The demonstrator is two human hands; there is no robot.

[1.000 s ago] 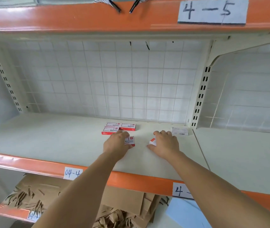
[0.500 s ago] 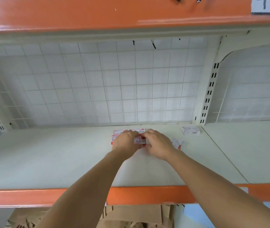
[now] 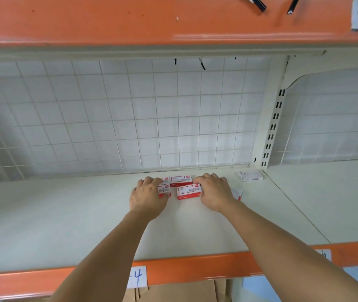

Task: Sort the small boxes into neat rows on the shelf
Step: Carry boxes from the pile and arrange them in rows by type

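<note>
— Where do we see the small boxes (image 3: 188, 191)?

— Near the back edge of the shelf (image 3: 64, 214), in a red and white cluster; one white box (image 3: 250, 176) lies apart at the back right corner.

— And the hands?

— Our left hand (image 3: 148, 196) rests with curled fingers on the left boxes. Our right hand (image 3: 214, 192) touches the front box's right end; whether it grips, we cannot tell.
</note>
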